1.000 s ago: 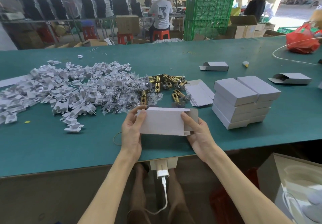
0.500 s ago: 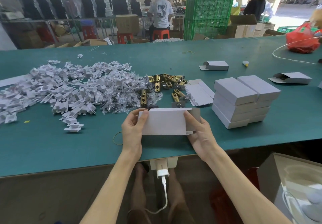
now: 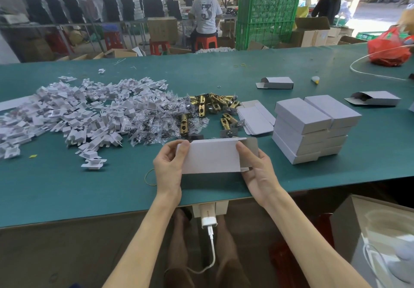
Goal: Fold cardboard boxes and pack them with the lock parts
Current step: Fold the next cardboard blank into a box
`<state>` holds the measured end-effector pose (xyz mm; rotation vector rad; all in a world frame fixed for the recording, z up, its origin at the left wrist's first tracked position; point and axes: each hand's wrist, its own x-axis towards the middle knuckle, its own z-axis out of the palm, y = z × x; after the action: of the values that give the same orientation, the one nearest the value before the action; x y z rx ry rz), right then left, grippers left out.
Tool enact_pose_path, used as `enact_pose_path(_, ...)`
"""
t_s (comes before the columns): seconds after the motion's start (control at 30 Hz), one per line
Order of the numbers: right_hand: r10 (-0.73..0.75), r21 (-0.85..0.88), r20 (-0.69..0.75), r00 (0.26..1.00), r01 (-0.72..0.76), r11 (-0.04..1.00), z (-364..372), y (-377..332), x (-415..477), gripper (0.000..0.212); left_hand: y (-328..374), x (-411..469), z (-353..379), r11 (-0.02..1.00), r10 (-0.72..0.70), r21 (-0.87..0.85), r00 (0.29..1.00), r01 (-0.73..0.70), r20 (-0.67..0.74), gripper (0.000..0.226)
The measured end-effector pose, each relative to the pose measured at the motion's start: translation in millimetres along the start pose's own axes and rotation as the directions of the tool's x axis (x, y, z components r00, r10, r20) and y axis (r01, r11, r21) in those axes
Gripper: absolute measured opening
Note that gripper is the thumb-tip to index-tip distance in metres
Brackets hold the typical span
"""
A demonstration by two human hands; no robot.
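Both forearms reach forward from the bottom of the view and meet over the near part of the green worktop (image 3: 67,187). The left hand (image 3: 169,167) grips the left end of a box (image 3: 211,156), with its thumb pressed on the near face by the top corner and its fingers out of sight behind. The right hand (image 3: 257,172) grips the right end the same way, thumb on the near face and fingers curled behind. The palm is turned partly upward.

The box is pale grey-white card, long and low, its broad face tilted toward the camera. A darker flap (image 3: 252,151) sticks out at the right end, behind the right thumb. The box is held just above the worktop, near its front edge.

Just beyond it lie brass latches (image 3: 210,108), some beside a sheaf of flat blanks (image 3: 255,119). To the right stands a stack (image 3: 313,128) of closed boxes, two wide. To the left spread clear bags (image 3: 156,122) of small dark parts and a wide heap of white inserts (image 3: 67,113).
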<state>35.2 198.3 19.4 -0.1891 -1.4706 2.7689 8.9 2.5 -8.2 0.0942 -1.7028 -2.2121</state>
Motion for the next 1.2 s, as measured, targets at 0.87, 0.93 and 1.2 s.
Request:
enact_pose_path(0.87, -0.044, -0.036, -0.026, 0.999, 0.043, 0.998, -1.2, 4.0, 1.7, 0.035, -1.2, -0.8, 0.2, 0.996, -0.011, 0.087, 1.0, 0.011, -0.005, 0.039)
enact_pose_path(0.93, -0.045, -0.037, -0.027, 0.999, 0.044, 0.998, -1.8, 4.6, 2.3, 0.032, -0.3, -1.6, 0.0, 0.996, -0.004, 0.088, 1.0, 0.004, 0.003, 0.034)
enact_pose_path(1.2, -0.051, -0.065, -0.029, 0.998, 0.049, 0.997, -1.4, 5.6, 3.1, 0.022, 4.1, -5.2, 2.8, 0.989, -0.045, 0.145, 0.993, 0.029, 0.108, 0.031)
